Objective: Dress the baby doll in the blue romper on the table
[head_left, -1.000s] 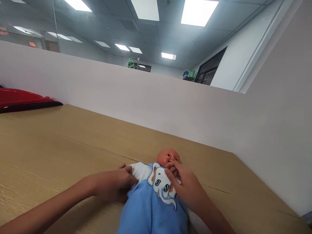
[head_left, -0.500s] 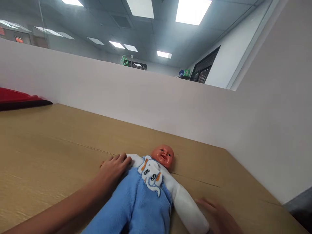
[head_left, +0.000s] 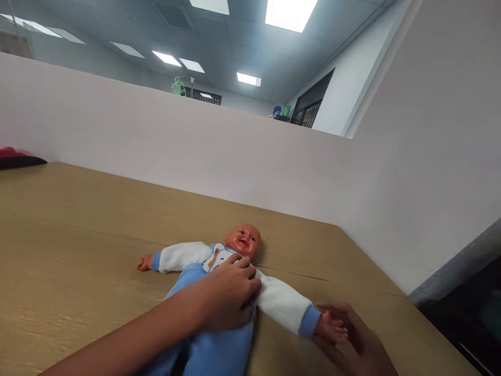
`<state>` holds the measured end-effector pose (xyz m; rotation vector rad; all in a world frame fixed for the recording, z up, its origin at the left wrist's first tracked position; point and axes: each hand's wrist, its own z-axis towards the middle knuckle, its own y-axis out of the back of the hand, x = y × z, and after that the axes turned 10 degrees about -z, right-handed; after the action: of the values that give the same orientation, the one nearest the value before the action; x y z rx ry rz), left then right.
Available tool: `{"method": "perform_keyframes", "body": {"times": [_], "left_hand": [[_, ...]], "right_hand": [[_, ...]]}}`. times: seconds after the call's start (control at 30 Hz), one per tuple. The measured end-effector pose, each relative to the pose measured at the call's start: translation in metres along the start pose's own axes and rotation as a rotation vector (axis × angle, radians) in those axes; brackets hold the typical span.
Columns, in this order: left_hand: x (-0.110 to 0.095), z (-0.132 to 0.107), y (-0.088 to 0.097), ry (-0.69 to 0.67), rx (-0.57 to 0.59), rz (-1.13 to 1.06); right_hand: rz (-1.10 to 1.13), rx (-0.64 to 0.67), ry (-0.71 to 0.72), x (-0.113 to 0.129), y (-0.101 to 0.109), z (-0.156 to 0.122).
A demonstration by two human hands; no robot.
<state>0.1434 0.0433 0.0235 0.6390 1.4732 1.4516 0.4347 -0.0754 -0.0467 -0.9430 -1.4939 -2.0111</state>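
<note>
A baby doll in a blue and white romper lies on its back, its bald head pointing away from me and its arms spread. Across its chest lies my left hand, fingers bent and gripping near the shoulder, hiding most of the animal face on the romper. At the doll's outstretched arm on the right, my right hand has its fingers around the small doll hand, just past the blue cuff. The doll's other arm rests on the table, untouched.
The brown tabletop meets a low white wall at the back and a wall on the right. A red and black object sits at the far left edge. Beyond the low wall are ceiling lights and a green wire-like item.
My left hand has moved from the doll's left-side arm onto its chest. The right-side doll arm is now stretched outward, with my right hand at its end. The view has shifted right.
</note>
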Motion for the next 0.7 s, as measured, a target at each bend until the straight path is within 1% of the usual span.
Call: {"method": "perform_keyframes", "body": {"times": [0.03,0.13,0.27,0.33,0.37,0.43,0.53,0.63,0.7], "left_hand": [[0.001,0.001,-0.001,0.009,0.003,0.0],[0.005,0.0,-0.002,0.017,-0.001,-0.058],[0.012,-0.003,-0.006,0.0,-0.082,-0.359],[0.016,-0.003,-0.009,-0.025,-0.126,-0.457],[0.018,-0.003,-0.011,-0.059,-0.151,-0.475],[0.021,-0.003,-0.015,-0.154,-0.225,-0.453],[0.026,-0.004,-0.025,-0.328,-0.389,-0.278],[0.03,-0.007,-0.031,-0.485,-0.518,-0.102],[0.032,-0.009,-0.031,-0.52,-0.552,-0.106]], "right_hand": [[0.06,-0.032,0.007,0.004,-0.002,0.0],[0.215,-0.057,0.041,0.014,-0.014,0.003],[0.363,-0.073,0.083,0.032,-0.025,0.023],[0.431,-0.059,0.097,0.042,-0.029,0.038],[0.446,-0.046,0.107,0.046,-0.031,0.046],[0.406,-0.007,0.147,0.051,-0.039,0.058],[0.222,0.044,0.273,0.053,-0.06,0.067],[-0.015,-0.015,0.414,0.052,-0.084,0.063],[-0.118,-0.044,0.498,0.056,-0.092,0.055]]}}
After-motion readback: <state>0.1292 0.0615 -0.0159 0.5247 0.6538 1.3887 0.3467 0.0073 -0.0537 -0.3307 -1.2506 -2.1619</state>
